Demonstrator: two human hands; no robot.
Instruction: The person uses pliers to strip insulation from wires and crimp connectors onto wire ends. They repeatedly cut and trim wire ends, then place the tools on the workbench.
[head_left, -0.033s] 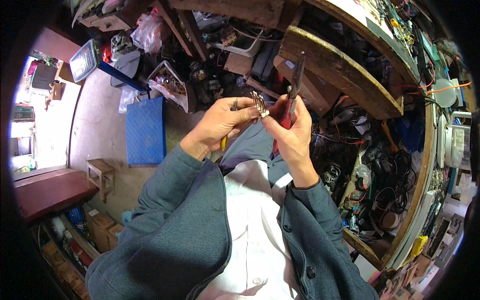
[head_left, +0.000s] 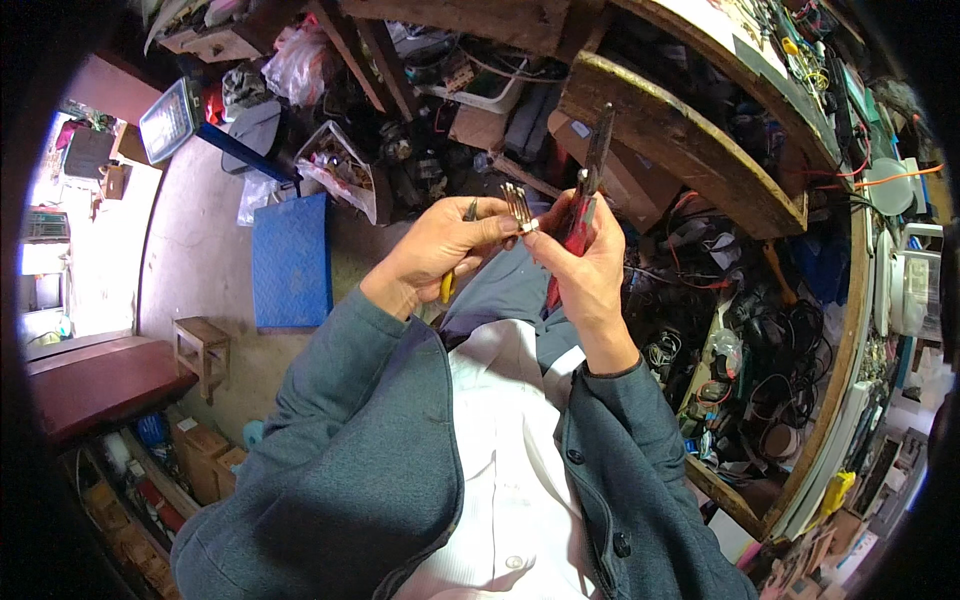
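Note:
Between my two hands, in front of my lap, is a small part with several thin metal prongs (head_left: 518, 205) standing up from a pale base. My left hand (head_left: 432, 247) is closed, thumb and forefinger pinching this part from the left. A tool with a yellow handle (head_left: 447, 287) is tucked in the same hand, its dark tip showing above the fingers; its kind is unclear. My right hand (head_left: 592, 275) wraps round red-handled pliers (head_left: 577, 230), their long dark jaws pointing up and away. Its thumb tip touches the part's pale base.
A blue platform scale (head_left: 290, 262) stands on the floor at left, near a small wooden stool (head_left: 203, 352). A wooden beam (head_left: 680, 140) crosses at upper right. Tangled cables (head_left: 780, 390) and a cluttered bench lie at right. An open box of scraps (head_left: 345, 175) sits beyond the scale.
The pronged part has turned slightly between my fingers, and the pliers have shifted a little in my right hand. Both arms hold their place.

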